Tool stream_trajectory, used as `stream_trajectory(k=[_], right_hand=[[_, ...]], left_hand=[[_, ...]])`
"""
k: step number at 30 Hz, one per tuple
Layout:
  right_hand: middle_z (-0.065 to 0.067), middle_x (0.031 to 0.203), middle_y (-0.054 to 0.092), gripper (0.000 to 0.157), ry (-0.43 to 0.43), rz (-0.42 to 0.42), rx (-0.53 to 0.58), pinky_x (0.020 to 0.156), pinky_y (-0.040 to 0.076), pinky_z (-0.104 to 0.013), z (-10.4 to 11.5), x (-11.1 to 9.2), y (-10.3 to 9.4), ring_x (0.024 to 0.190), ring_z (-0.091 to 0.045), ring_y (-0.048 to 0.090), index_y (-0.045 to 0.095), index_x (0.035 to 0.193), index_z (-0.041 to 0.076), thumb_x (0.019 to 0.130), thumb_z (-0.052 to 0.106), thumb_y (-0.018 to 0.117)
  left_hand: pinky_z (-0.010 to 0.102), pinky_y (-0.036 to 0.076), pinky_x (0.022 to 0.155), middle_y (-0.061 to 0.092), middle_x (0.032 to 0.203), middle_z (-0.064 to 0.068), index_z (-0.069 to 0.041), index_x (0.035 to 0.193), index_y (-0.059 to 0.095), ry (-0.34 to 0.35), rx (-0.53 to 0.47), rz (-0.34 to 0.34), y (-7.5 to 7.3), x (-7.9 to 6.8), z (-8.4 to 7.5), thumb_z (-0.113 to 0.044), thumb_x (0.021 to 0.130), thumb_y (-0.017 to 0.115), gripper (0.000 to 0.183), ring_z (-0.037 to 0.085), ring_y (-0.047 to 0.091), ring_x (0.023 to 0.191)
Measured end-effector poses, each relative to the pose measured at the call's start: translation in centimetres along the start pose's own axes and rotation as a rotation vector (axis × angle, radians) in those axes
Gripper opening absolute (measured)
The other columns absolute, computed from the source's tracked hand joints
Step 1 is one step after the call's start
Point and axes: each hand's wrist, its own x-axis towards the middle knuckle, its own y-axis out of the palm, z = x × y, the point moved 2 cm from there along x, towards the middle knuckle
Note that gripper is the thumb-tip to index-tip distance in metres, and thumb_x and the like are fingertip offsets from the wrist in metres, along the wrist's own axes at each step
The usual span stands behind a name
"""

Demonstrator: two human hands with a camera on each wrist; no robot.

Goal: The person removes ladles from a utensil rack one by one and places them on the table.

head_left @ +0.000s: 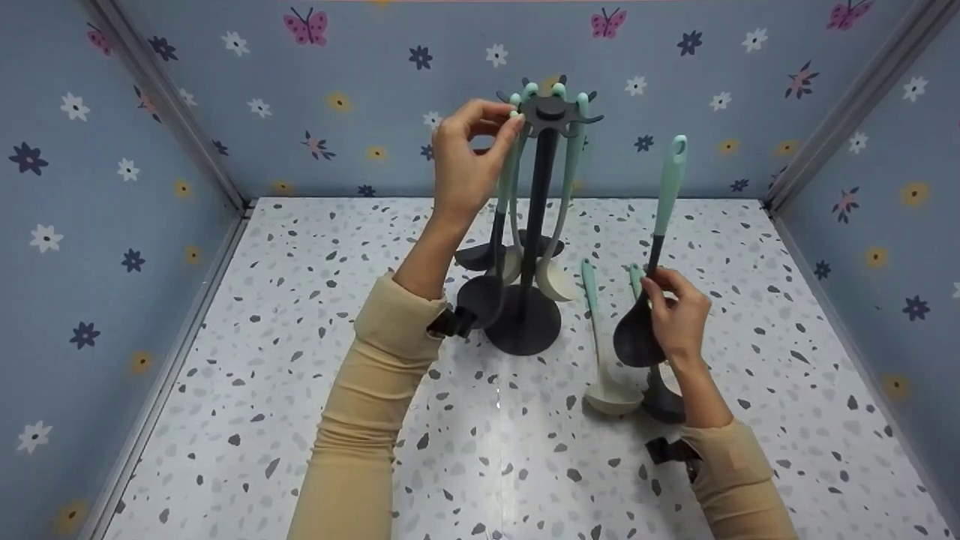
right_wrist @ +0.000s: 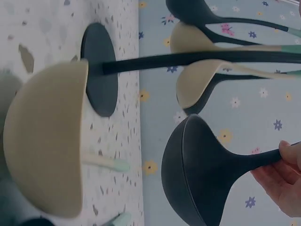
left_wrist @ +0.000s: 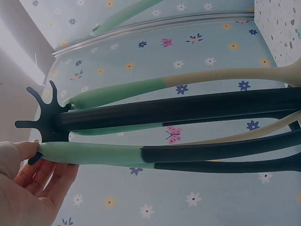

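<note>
A black utensil stand bears several ladles with mint-green handles, some with black bowls, some with cream. My left hand is at the stand's top, thumb and fingers pinching the end of a mint handle by a hook. That handle runs into a black shaft. On the right, my right hand grips a black ladle low on its shaft, bowl down and mint handle pointing up, above the table. Beneath it a cream ladle and another black ladle lie on the table, the latter partly hidden.
The stand's round black base rests on a white speckled table. Blue panels with flowers and butterflies enclose the table at the back and both sides. Both wrists carry small black camera mounts.
</note>
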Motion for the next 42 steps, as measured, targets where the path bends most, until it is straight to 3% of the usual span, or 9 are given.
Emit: stream_trajectory(k=[5,13,15,18,22,31,42], right_hand=[[-0.016,0.081,0.065,0.012,0.051,0.023,-0.085,0.058,0.044,-0.006,-2.4,0.4,-1.3,0.07,-0.01,0.058,0.065,0.089,-0.007,0.081,0.001,0.063],[-0.019,0.082,0.064,0.014,0.112,0.071,-0.251,0.056,0.036,0.0,-4.6,1.1,-3.2,0.071,-0.029,0.061,0.064,0.092,-0.008,0.081,0.0,0.062],[-0.02,0.081,0.064,0.014,0.135,0.096,-0.289,0.057,0.039,-0.005,-5.1,1.1,-3.6,0.072,-0.03,0.061,0.064,0.092,-0.008,0.082,0.0,0.061],[-0.021,0.081,0.064,0.013,0.175,0.138,-0.333,0.063,0.045,-0.022,-5.9,1.2,-4.2,0.073,-0.031,0.06,0.064,0.092,-0.008,0.083,0.0,0.059],[-0.024,0.082,0.062,0.015,0.231,0.202,-0.372,0.069,0.045,-0.04,-6.8,1.2,-4.8,0.075,-0.034,0.059,0.062,0.093,-0.01,0.084,0.001,0.057],[-0.027,0.08,0.061,0.019,0.288,0.315,-0.472,0.065,0.045,-0.043,-9.2,0.7,-6.0,0.073,-0.036,0.058,0.06,0.097,-0.015,0.084,-0.001,0.055],[-0.025,0.074,0.061,0.019,0.375,0.464,-0.54,0.059,0.047,-0.042,-11.0,0.2,-6.9,0.068,-0.038,0.057,0.06,0.087,-0.017,0.083,0.0,0.053]], left_hand=[[0.022,0.051,0.06,0.062,0.084,0.007,0.002,0.09,0.065,0.025,0.026,-0.001,0.0,0.0,0.0,-0.01,0.084,0.061,0.014,0.013,0.058,0.076],[0.023,0.051,0.06,0.062,0.084,0.008,0.002,0.089,0.064,0.012,0.02,-0.003,0.0,-0.1,0.1,-0.009,0.083,0.062,0.014,0.014,0.058,0.076],[0.023,0.051,0.061,0.062,0.084,0.007,0.002,0.089,0.064,0.001,0.017,-0.003,0.0,-0.1,0.2,-0.009,0.083,0.062,0.013,0.014,0.058,0.076],[0.023,0.051,0.061,0.062,0.084,0.008,0.002,0.089,0.064,-0.003,0.014,-0.005,0.0,-0.1,0.2,-0.009,0.083,0.063,0.013,0.015,0.058,0.076],[0.022,0.051,0.061,0.061,0.084,0.008,0.003,0.089,0.064,-0.012,0.009,-0.003,-0.1,-0.1,0.2,-0.009,0.083,0.063,0.013,0.015,0.058,0.076],[0.023,0.051,0.061,0.061,0.085,0.007,0.002,0.09,0.064,0.004,0.007,0.005,0.0,-0.1,0.0,-0.009,0.084,0.062,0.013,0.014,0.058,0.077],[0.024,0.051,0.06,0.061,0.084,0.007,0.002,0.089,0.064,0.025,0.02,-0.003,0.0,0.0,0.0,-0.01,0.084,0.062,0.013,0.013,0.058,0.076]])
